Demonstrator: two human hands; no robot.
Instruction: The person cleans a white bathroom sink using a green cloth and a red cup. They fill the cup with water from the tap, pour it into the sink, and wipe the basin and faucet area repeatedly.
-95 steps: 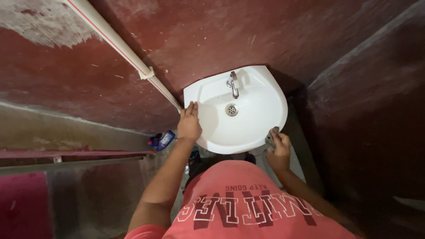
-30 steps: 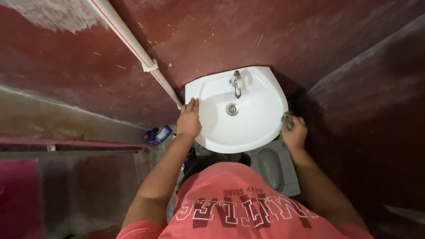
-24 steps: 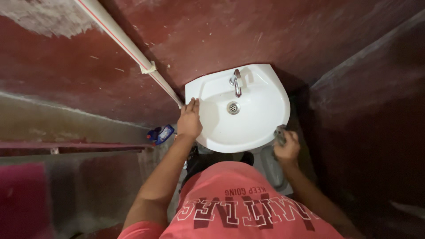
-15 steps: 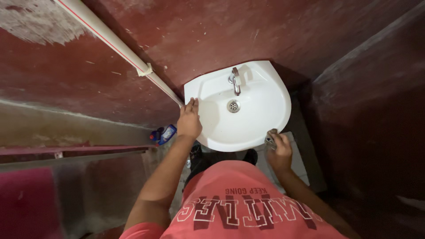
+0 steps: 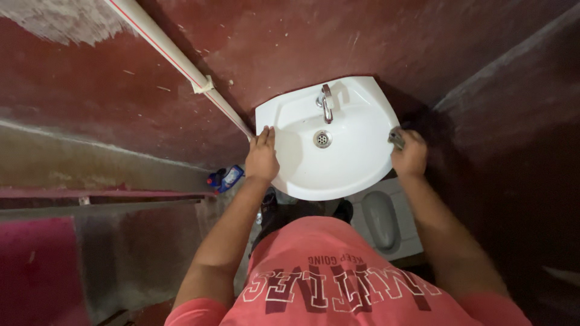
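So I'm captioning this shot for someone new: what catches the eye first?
The white basin stands out against the dark red wall, its metal tap at the back. The left hand lies flat on its left rim; the right hand presses a grey cloth to its right edge.

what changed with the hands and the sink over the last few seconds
The right hand, gripping a small grey cloth, has slid from the front right edge of the white sink up along its right rim, after earlier passes back and forth. The left hand stayed flat on the left rim. The tap, drain, wall pipe and blue bottle on the floor are unchanged.
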